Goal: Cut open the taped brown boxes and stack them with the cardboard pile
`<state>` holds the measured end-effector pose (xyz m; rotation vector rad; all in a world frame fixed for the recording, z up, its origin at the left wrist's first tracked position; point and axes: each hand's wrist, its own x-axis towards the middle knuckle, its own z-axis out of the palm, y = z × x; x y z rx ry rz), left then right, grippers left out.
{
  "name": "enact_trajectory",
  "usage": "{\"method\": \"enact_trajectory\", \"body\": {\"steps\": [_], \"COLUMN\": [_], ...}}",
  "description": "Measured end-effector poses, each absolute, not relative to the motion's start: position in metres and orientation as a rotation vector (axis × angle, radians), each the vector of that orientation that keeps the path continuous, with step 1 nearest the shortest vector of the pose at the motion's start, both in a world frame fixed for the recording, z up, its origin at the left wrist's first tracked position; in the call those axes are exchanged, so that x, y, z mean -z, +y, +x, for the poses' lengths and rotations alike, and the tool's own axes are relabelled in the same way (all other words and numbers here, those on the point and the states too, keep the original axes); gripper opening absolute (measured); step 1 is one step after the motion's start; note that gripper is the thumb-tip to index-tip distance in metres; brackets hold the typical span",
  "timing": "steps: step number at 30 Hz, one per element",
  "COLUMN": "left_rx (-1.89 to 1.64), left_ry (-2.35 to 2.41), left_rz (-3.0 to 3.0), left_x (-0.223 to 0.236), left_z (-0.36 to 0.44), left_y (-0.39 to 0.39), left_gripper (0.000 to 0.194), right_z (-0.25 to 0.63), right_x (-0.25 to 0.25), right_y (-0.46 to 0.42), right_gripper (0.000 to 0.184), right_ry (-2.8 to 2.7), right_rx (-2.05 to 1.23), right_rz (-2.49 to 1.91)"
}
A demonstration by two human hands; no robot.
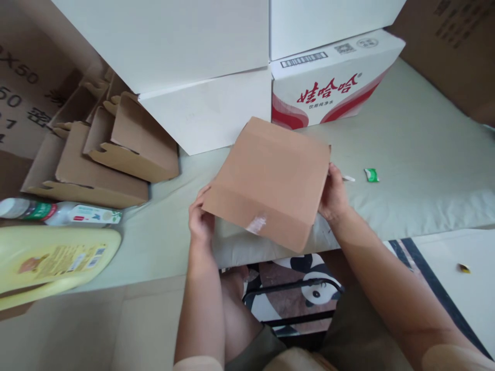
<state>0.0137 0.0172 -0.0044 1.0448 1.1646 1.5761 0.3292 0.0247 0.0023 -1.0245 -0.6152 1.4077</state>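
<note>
Between my two hands is a brown cardboard box (270, 175), tilted above the front edge of the pale green padded surface. A small shiny patch, perhaps clear tape, shows on its near flap. My left hand (201, 216) grips the box's left corner, the fingers curled at its edge. At the right side, my right hand (333, 195) holds the box with its fingers partly hidden behind the cardboard. A small white object (348, 179) shows just past the right hand; I cannot make out what it is. Close by on the surface lies a small green packet (372, 175).
Folded brown boxes (100, 170) stand at the left, with a bottle (77, 212) and a yellow jug (58, 252) nearer me. White cartons (209, 113) and a red-printed carton (328, 93) are stacked behind. A panda-patterned stool (286, 299) is below the front edge.
</note>
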Motion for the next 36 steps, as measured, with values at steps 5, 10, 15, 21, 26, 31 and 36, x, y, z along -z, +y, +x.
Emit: {"method": "enact_trajectory", "body": {"steps": [5, 10, 15, 21, 26, 31, 36], "left_rx": [-1.252, -1.042, -0.903, -0.907, -1.001, -1.211, -1.330], "left_ry": [1.193, 1.184, 1.206, 1.459, 1.571, 1.721, 1.688], "left_rz": [0.920, 1.115, 1.252, 1.416, 1.476, 1.441, 1.431], "left_x": [0.007, 0.004, 0.002, 0.017, 0.031, 0.027, 0.019], "left_z": [0.011, 0.016, 0.015, 0.014, 0.008, -0.001, 0.002], "left_y": [0.014, 0.009, 0.010, 0.014, 0.021, 0.023, 0.019], "left_gripper": [0.070, 0.079, 0.092, 0.094, 0.082, 0.083, 0.081], "right_z": [0.331, 0.331, 0.331, 0.336, 0.335, 0.331, 0.334], "right_x": [-0.009, 0.002, -0.004, -0.025, -0.022, -0.016, -0.024], "right_y": [0.022, 0.025, 0.021, 0.009, 0.011, 0.009, -0.004], "right_gripper": [0.074, 0.060, 0.049, 0.052, 0.043, 0.039, 0.044], "right_ry": [-0.606, -0.556, -0.503, -0.602, -0.632, -0.625, -0.829], "right_rx": [-1.457, -1.374, -1.346, -1.332, -1.401, -1.396, -1.437], "right_rz": [-1.026, -1.068, -1.098, -1.206, -1.232, -1.295, -1.285]}}
